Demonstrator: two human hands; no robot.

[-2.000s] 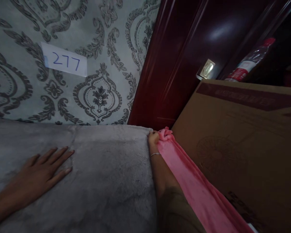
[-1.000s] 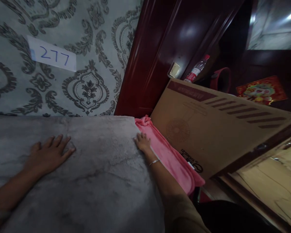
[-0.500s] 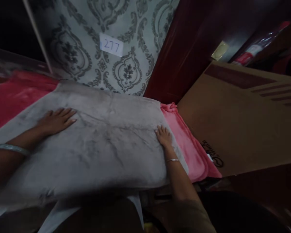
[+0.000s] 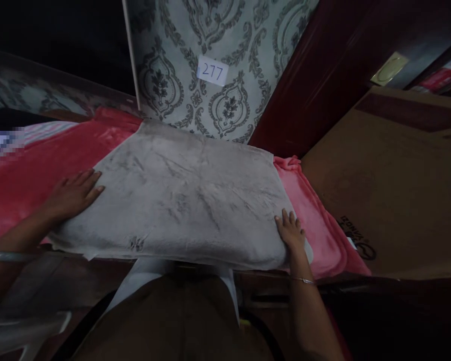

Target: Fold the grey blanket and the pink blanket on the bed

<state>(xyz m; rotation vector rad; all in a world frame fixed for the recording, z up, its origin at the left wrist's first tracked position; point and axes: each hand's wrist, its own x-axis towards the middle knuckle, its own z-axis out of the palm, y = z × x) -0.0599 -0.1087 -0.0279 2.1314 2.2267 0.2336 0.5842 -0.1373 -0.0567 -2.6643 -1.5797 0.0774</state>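
Note:
A grey plush cloth (image 4: 188, 200) lies spread over a surface, with light creases and a dark patch near its front edge. Under it, a red-pink blanket (image 4: 60, 170) shows on the left and again at the right end. My left hand (image 4: 77, 193) rests flat at the cloth's left edge, fingers stretched out, holding nothing. Near the right front corner, my right hand (image 4: 291, 230) presses down on the cloth with its fingers spread and empty.
A large cardboard box (image 4: 398, 190) stands to the right. Behind is a patterned wall with a paper label (image 4: 212, 70) reading 277, beside a dark red post (image 4: 296, 90). A white plastic stool or chair (image 4: 30, 331) is at lower left.
The view has turned left, so more of the red blanket shows. My left hand has moved to the cloth's left edge; my right hand has slid toward the near right corner.

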